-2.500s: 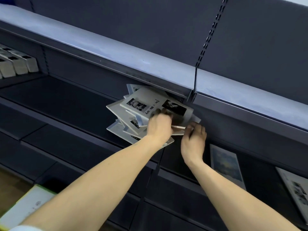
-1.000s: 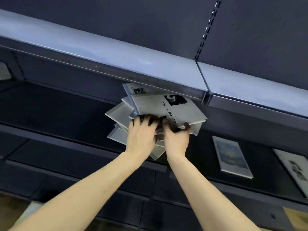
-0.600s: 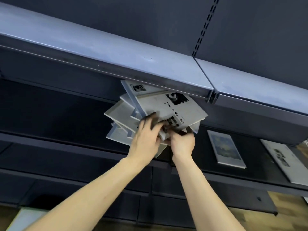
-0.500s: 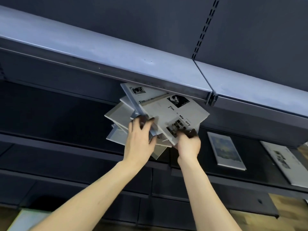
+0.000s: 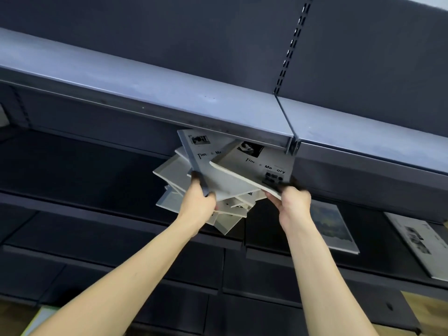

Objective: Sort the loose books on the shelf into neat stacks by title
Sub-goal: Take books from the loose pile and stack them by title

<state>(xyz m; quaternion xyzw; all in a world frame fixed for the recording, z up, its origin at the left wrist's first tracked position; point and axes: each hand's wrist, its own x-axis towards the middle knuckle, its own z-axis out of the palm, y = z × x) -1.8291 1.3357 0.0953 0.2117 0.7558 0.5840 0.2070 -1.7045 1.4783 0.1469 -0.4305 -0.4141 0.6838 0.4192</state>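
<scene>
A shop or bookstore display is suggested by dark metal shelving (image 5: 169,93) with a slotted upright (image 5: 289,49). Below the shelf, books (image 5: 329,226) are laid flat, cover up; wooden flooring (image 5: 426,309) is seen beneath.

Both bare arms are reaching up and forward, hands gripping at the same height.

The left hand (image 5: 198,202) is showing its back to the camera, its fingers curling up and away around a book (image 5: 191,151) edge, fingertips lost in shadow. The right hand (image 5: 292,202) is sitting a little apart to the right, wrist bending back, thumb and fingers pinching the near corner of the top book (image 5: 252,170). Both forearms are running in from the bottom edge, converging slightly.
</scene>
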